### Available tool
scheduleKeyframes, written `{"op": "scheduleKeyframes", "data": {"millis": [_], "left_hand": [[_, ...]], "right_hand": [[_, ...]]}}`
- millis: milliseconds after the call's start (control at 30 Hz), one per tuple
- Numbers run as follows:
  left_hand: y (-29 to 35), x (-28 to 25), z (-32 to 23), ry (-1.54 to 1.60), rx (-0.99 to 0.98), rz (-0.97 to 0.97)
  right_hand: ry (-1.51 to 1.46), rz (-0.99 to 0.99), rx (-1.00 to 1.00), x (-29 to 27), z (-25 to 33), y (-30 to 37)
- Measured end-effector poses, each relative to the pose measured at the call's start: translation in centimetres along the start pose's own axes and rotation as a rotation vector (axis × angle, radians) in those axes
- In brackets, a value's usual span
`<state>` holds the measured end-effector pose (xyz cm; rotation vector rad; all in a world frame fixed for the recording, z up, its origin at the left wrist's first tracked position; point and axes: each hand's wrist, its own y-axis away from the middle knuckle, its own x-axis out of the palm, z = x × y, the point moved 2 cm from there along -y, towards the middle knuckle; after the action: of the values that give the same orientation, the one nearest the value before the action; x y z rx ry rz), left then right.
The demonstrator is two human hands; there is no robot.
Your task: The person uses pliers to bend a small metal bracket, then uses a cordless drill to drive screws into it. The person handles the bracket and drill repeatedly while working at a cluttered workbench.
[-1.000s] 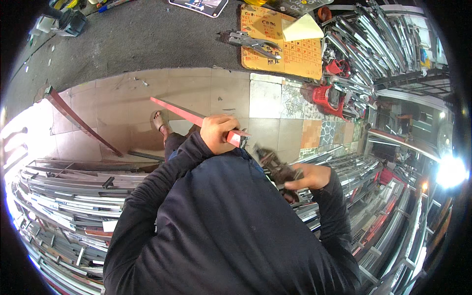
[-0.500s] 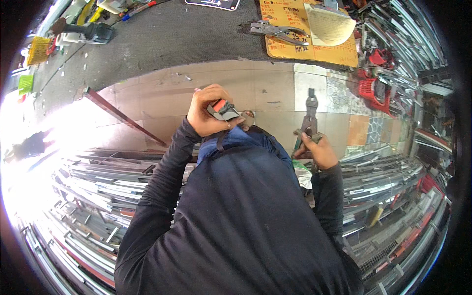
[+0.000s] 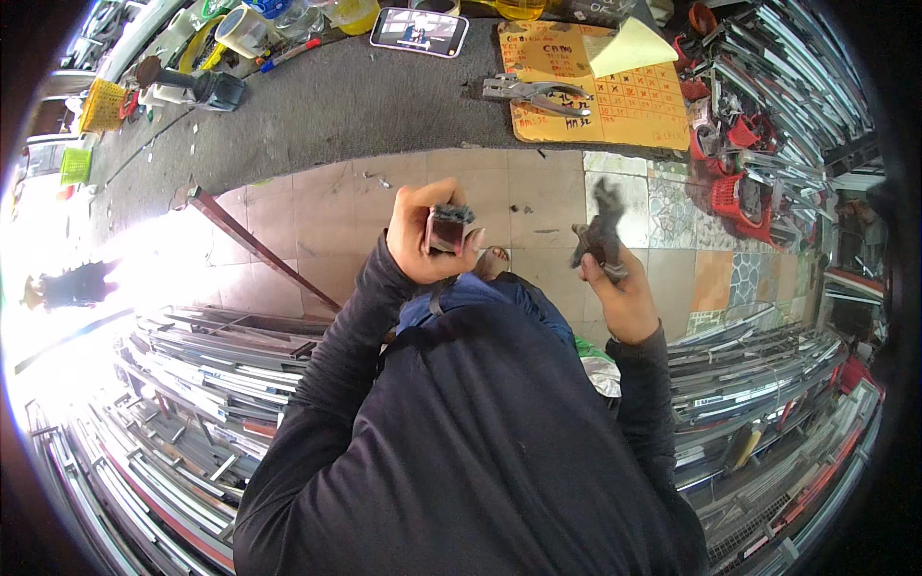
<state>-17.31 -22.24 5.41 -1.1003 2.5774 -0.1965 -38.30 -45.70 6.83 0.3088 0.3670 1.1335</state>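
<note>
My left hand (image 3: 420,235) is wrapped round a small boxy piece (image 3: 447,230) with a squarish, dark reddish end and a ragged grey upper edge. I cannot make out its exact kind. Off to the right, my right hand (image 3: 626,298) grips a dark, plier-like metal tool (image 3: 602,230). Its head points away from me and is blurred by motion. Both hands are in front of my body, over the tiled floor and short of the workbench (image 3: 317,106). The fingers of the right hand partly hide the tool's handles.
On the bench lie a yellow board (image 3: 643,110) with a metal plier-like tool (image 3: 538,94), a phone (image 3: 420,33), and a dark tool (image 3: 206,88). A reddish bar (image 3: 259,245) slants at left. Red baskets (image 3: 738,200) stand right; racks of metal profiles (image 3: 749,384) flank me.
My left hand has turned the boxy piece, so its squarish end now shows. The tool in my right hand has swung and shows foreshortened. The view has shifted, revealing more of the bench.
</note>
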Motion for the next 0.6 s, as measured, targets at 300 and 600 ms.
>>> {"op": "scheduleKeyframes", "data": {"millis": [300, 600], "left_hand": [[-4.6, 3.3, -7.6, 0.066, -0.152, -0.036], [-5.1, 2.9, -9.1, -0.041, -0.206, 0.019]], "right_hand": [[0.828, -0.178, -0.542, -1.4, 10.9, 1.4], [0.968, -0.222, -0.536, -1.5, 12.9, 2.0]]}}
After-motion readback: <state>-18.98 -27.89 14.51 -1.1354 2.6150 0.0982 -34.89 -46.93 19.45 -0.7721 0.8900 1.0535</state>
